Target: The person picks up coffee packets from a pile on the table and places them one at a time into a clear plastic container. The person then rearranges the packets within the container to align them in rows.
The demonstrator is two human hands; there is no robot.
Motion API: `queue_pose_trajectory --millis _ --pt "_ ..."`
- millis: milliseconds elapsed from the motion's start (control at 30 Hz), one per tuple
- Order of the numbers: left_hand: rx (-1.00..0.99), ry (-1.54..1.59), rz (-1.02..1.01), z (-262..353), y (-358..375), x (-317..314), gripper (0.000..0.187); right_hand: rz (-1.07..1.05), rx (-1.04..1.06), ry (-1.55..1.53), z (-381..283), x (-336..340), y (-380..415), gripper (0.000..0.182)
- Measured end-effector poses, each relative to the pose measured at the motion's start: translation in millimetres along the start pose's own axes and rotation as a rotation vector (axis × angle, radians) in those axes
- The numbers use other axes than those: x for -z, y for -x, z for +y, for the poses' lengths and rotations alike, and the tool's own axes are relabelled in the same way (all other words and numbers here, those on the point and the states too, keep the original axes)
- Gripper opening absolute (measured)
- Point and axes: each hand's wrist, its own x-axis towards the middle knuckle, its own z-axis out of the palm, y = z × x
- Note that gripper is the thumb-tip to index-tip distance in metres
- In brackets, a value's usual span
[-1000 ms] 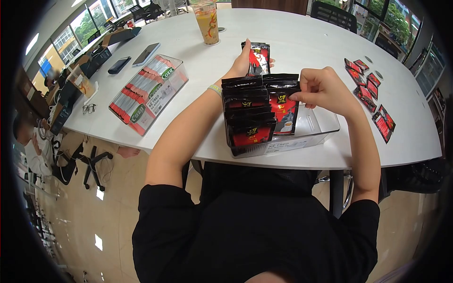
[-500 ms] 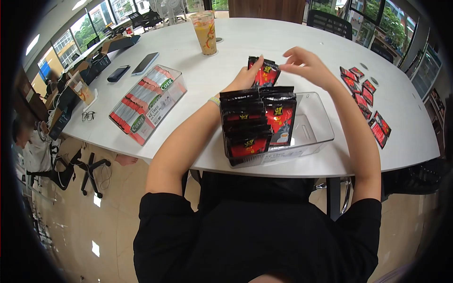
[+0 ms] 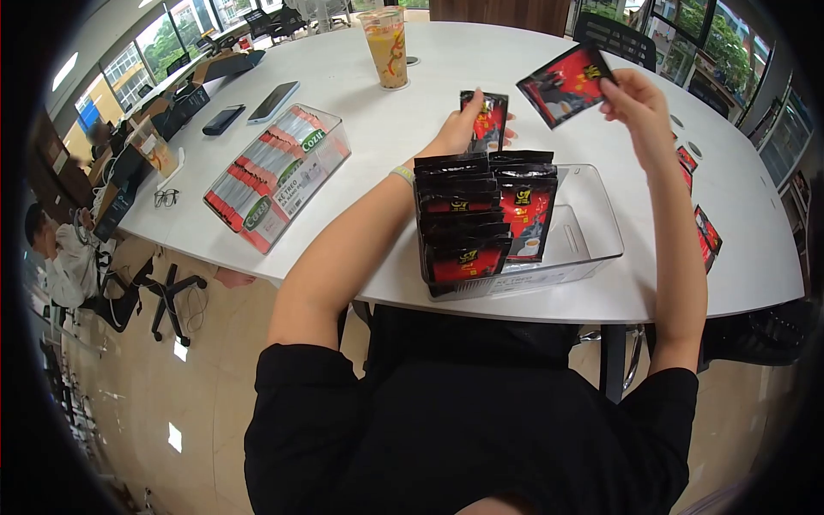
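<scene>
My left hand [image 3: 459, 129] grips an upright black-and-red sachet [image 3: 490, 124] behind the clear bin, thumb across its front. Raised at the right, my right hand [image 3: 637, 101] pinches another black-and-red sachet [image 3: 566, 84] by its right edge, tilted in the air. The clear plastic bin [image 3: 588, 268] stands near the table's front edge. Rows of upright sachets [image 3: 463, 262] fill its left part, and its right part shows bare plastic. Several loose sachets [image 3: 706, 236] lie on the table to the right, partly hidden by my right forearm.
A clear box of red-and-white sticks [image 3: 275, 172] stands at the left, with a phone [image 3: 273, 102], a dark wallet-like item [image 3: 223, 120] and glasses [image 3: 166, 198] near it. A tall drink cup [image 3: 387, 50] stands at the back. Someone [image 3: 69, 266] sits at the far left.
My right hand has moved right and up from near my left hand and now holds a sachet. My left hand still holds one. The view has shifted slightly.
</scene>
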Motion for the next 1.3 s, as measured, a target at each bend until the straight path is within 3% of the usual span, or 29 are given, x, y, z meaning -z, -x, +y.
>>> queue_pose_trajectory --millis 67,133,267,400,600,667,733,800,833,933,1000,1067,1300 --pt "-0.113 0.113 -0.017 -4 -5 2 0.07 -0.023 0.031 -0.066 -21 2 14 0.014" --pt "-0.055 0.226 -0.032 -8 -7 5 0.073 -0.163 0.113 -0.064 -33 0 28 0.013" --pt "-0.051 0.219 -0.021 -4 -2 2 0.073 -0.553 0.021 0.275 -48 -23 49 0.006" --pt "-0.042 0.27 -0.051 -5 -4 4 0.075 -0.705 0.009 0.491 -54 -41 62 0.014" --pt "-0.015 0.196 -0.024 -4 2 -2 0.078 -0.645 -0.023 0.585 -43 -52 66 0.03" --pt "0.013 0.036 -0.038 -5 3 -7 0.076 -0.625 0.176 0.65 -36 -46 61 0.035" --pt "-0.05 -0.067 -0.04 -7 3 -10 0.069 -0.605 0.131 0.649 -31 -41 55 0.033" --pt "-0.025 -0.347 0.081 3 15 -24 0.055 -0.406 0.054 0.556 -23 -39 45 0.031" --pt "-0.074 -0.259 0.064 -3 13 -25 0.04 -0.301 0.07 0.46 -10 -37 38 0.031" --pt "-0.195 -0.301 -0.023 1 19 -27 0.037 -0.196 0.2 0.465 18 -38 17 0.026" --pt "-0.247 -0.302 -0.082 1 19 -27 0.035 -0.189 0.16 0.475 18 -45 12 0.023" --pt "-0.263 -0.278 -0.121 -1 20 -27 0.034 -0.396 -0.054 0.403 25 -49 7 0.021" --pt "-0.28 -0.176 -0.177 -13 15 -28 0.031 -0.211 -0.123 0.21 28 -24 2 0.017"
